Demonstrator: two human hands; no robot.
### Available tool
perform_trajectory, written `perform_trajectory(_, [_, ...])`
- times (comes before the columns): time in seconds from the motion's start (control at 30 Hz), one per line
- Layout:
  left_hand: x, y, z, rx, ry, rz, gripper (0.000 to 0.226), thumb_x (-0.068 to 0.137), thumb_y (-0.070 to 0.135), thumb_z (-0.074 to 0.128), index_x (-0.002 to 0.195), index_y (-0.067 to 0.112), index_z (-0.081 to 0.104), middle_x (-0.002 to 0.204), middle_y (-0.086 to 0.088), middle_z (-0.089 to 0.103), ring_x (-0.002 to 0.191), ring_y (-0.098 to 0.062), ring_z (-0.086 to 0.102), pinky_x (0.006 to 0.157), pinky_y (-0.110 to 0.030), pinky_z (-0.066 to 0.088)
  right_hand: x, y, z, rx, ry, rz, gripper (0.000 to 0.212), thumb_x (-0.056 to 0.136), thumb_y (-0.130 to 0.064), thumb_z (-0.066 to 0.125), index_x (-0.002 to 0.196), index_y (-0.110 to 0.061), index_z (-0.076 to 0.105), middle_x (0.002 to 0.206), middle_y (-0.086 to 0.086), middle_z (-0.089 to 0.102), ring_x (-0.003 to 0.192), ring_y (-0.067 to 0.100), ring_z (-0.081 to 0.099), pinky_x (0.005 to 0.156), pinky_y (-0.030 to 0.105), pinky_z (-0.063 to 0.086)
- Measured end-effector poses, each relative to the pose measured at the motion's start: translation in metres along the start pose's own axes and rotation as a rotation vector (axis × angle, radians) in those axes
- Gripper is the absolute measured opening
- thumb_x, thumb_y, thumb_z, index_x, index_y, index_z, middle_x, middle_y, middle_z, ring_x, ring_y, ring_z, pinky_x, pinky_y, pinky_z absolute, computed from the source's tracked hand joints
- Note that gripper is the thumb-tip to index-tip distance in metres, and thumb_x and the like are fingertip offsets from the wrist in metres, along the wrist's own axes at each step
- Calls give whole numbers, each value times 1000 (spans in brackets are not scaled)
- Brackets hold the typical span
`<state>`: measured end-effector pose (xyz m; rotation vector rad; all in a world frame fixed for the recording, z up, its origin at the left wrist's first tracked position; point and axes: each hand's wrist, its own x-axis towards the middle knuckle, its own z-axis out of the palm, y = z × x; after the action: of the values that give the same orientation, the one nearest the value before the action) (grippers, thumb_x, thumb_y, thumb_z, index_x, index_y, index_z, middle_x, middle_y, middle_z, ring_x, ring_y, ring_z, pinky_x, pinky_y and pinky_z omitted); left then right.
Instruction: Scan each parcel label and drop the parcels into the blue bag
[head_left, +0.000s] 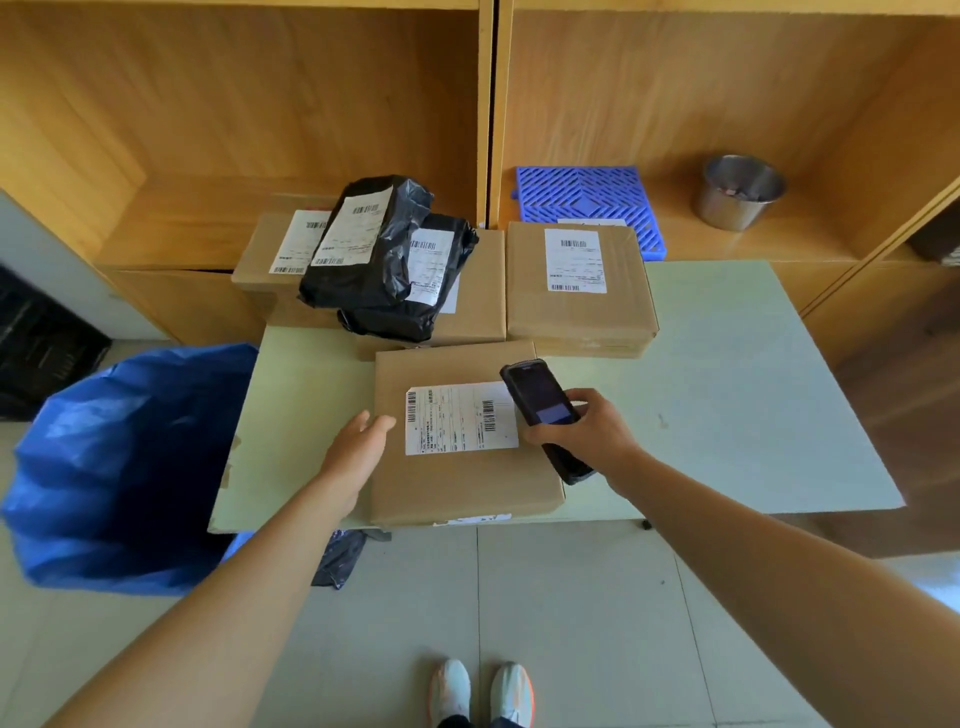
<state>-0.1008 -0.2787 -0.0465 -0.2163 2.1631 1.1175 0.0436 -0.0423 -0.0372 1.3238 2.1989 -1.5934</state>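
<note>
A flat cardboard parcel (457, 483) lies at the table's front edge, its white label (457, 418) facing up. My left hand (358, 447) rests on the parcel's left edge with the fingers straight. My right hand (582, 431) grips a black handheld scanner (540, 405), held just over the label's right end. The open blue bag (119, 467) stands on the floor left of the table. Farther back lie a cardboard box (576, 317), two black plastic mailers (363, 249) and more boxes (260, 260) beneath them, all labelled.
The pale green table (727, 389) has bare surface on its right half. Wooden shelving behind holds a blue plastic grid (587, 200) and a steel pot (740, 192). A dark bag (340, 558) lies on the floor under the table. A black crate (41, 343) sits far left.
</note>
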Motion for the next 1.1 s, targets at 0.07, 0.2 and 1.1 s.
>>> perform_trajectory(0.07, [4,-6,4,-26,-22,-6,57,93,44,50,147,27,39,149,5,43,132,-22,44,109,-43,36,3,3,12,144,-8,56,83,67,-29,93,137,-18,49,114,2,66,90,15,66,64,26,51])
perform_trajectory(0.2, [4,-18,-2,-19,32,33,51,77,52,54,120,25,58,124,10,60,113,-21,56,99,-39,44,-1,1,23,264,2,104,80,68,-27,93,136,-17,52,108,2,68,90,18,67,62,27,51])
perform_trajectory(1.1, [43,-110,-364,-12,454,-20,25,95,25,43,72,20,51,76,0,54,86,-26,53,70,-35,36,-53,-218,333,19,-377,-187,68,69,-30,91,124,-27,50,99,-12,63,87,5,62,64,23,48])
